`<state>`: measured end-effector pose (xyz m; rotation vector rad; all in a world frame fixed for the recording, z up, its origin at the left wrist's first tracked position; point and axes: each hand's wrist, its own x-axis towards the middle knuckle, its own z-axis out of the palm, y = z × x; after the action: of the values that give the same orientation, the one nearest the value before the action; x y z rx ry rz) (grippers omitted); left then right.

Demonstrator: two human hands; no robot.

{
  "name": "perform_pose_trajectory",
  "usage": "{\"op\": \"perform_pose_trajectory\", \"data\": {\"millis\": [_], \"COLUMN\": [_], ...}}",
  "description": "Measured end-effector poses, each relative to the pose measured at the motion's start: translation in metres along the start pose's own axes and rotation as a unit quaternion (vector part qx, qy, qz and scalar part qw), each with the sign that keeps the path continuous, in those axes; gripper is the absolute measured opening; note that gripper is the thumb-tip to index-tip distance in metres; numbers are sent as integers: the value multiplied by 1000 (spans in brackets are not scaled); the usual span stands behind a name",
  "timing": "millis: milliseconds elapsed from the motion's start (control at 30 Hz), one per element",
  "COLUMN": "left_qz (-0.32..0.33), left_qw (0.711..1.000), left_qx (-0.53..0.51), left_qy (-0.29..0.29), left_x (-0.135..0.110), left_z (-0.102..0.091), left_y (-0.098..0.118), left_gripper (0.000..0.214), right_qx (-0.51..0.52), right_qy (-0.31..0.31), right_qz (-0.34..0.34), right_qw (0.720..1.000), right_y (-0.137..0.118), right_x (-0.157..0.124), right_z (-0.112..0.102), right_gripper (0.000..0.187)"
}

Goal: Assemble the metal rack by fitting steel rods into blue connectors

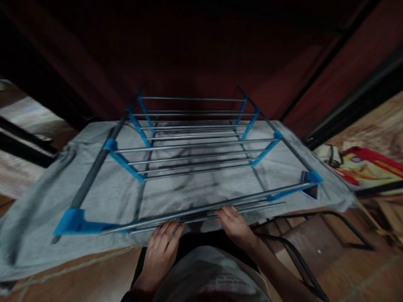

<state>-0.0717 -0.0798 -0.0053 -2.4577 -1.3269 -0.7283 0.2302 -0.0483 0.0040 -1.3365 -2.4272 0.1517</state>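
Two hands [162, 248] [234, 225], one rack [195, 146] (one cloth [201, 188], too).

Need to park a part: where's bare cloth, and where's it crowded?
Bare grey cloth lies left of the left rail of the rack, and shows between the front bar and the next rods back. Crowded: the front bar, with left hand and right hand at it, and the front right blue bracket, with a dark phone-like object close by.

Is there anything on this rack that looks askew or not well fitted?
Yes, probably: a thin rod by the right hand has its right end in front of the blue bracket, seemingly free. The farther rods end at other blue brackets, so this one looks loose.
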Motion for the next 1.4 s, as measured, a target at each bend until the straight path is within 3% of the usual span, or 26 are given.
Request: {"op": "perform_pose_trajectory", "data": {"millis": [133,233,533,1033,1400], "left_qz": [59,86,82,74,75], "left_qw": [998,995,996,996,995], "left_qx": [-21,-17,-24,-42,-46], "left_qy": [-18,-37,-37,-10,-42], "left_x": [26,31,16,32,27], "left_z": [8,15,14,15,20], "left_y": [1,0,-13,-8,-11], "left_gripper": [44,46,46,38,41], "right_qx": [-9,-12,-18,-25,-26], "right_qy": [0,-2,-11,-24,-28], "right_qz": [18,22,-23,-34,-36], "right_qw": [1000,1000,1000,999,999], "right_y": [-3,-5,-8,2,3], "right_x": [3,3,15,19,18], "right_z": [-7,-13,-10,-9,-15], "right_gripper": [19,18,17,19,18]}}
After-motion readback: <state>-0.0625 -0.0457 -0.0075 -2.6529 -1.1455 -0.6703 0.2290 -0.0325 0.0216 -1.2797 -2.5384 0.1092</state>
